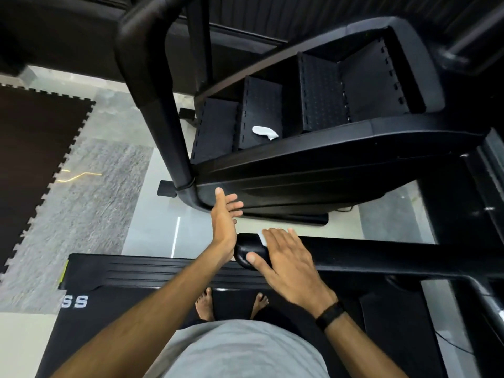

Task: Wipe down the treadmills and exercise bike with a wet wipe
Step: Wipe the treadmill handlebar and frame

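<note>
I stand barefoot on a black treadmill (pixel 141 271). Its left handrail (pixel 381 259) runs across the middle right of the head view. My right hand (pixel 289 260) lies flat over the rail's rounded end, with the thumb spread on the near side. A white wet wipe (pixel 261 237) is pressed under its fingers and only a corner shows. My left hand (pixel 225 216) hovers just left of the rail end, fingers straight, holding nothing. A second, crumpled white wipe (pixel 265 132) lies on a step of the black stair climber (pixel 300 165) beyond.
The stair climber's curved side rail (pixel 152 85) rises at the upper left. A dark interlocking foam mat (pixel 32 148) covers the floor at far left, with grey tiles (pixel 109 186) between the machines. A black band sits on my right wrist (pixel 328 315).
</note>
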